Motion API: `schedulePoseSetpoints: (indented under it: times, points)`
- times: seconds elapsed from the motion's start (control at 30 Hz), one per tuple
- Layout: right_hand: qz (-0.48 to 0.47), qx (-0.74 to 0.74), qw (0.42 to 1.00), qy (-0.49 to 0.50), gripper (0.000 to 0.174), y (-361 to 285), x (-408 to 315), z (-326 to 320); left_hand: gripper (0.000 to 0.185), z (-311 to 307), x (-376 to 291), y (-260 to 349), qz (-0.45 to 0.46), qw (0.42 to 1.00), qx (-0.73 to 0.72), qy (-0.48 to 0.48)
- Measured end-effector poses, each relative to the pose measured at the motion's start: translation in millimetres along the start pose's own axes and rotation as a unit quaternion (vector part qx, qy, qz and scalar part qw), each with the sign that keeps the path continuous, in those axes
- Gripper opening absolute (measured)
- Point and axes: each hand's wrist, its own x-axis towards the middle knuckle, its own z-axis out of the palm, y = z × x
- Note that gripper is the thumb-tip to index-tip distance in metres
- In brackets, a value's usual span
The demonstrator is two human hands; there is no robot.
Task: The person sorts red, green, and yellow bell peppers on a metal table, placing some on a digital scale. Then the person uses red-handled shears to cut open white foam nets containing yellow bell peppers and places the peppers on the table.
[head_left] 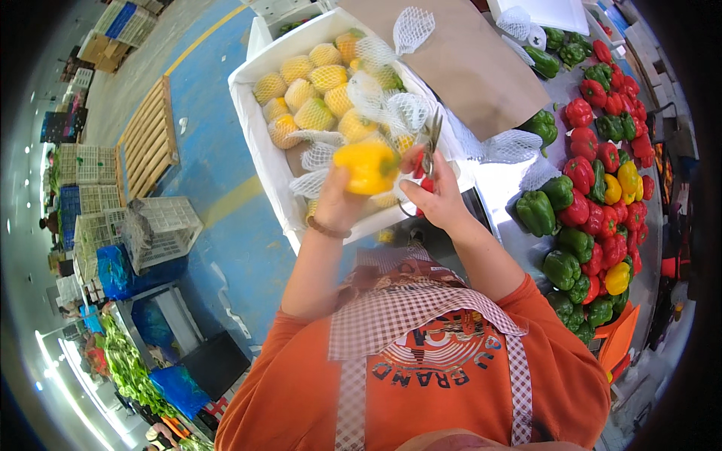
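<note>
My left hand [334,191] holds a yellow bell pepper [365,169], bare of any net, above the near part of a white foam box [254,163]. In my right hand [443,194] is a pair of scissors [433,141] with red handles, its blades pointing up and away from me. Inside the box lie several yellow bell peppers [316,115] in white foam net sleeves, some tinged green. Loose foam nets [406,110] cover the right part of the box, beside the scissors.
To the right, a metal table [507,248] bears piled red [584,144], green [536,213] and yellow peppers [617,278]. Brown cardboard [474,73] and more foam nets [510,147] lie beyond the box. A wooden pallet [149,135] and plastic crates [163,231] stand on the floor at left.
</note>
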Motion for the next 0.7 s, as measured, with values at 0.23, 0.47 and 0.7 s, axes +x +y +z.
schedulePoseSetpoints:
  times: [0.23,0.47,0.7]
  points:
    - [0.135,-0.274,0.946,-0.113,0.060,7.7,-24.4,-4.1,0.067,1.2,5.5,9.5,0.053,0.994,-0.089,0.039]
    - [0.132,-0.280,0.945,-0.103,0.058,10.5,-16.4,-7.4,0.058,5.0,6.6,2.7,0.114,0.993,-0.005,0.035]
    - [0.147,-0.370,0.906,-0.140,0.043,19.6,-11.6,-8.2,0.055,-3.6,2.6,-1.7,0.112,0.992,0.006,0.063]
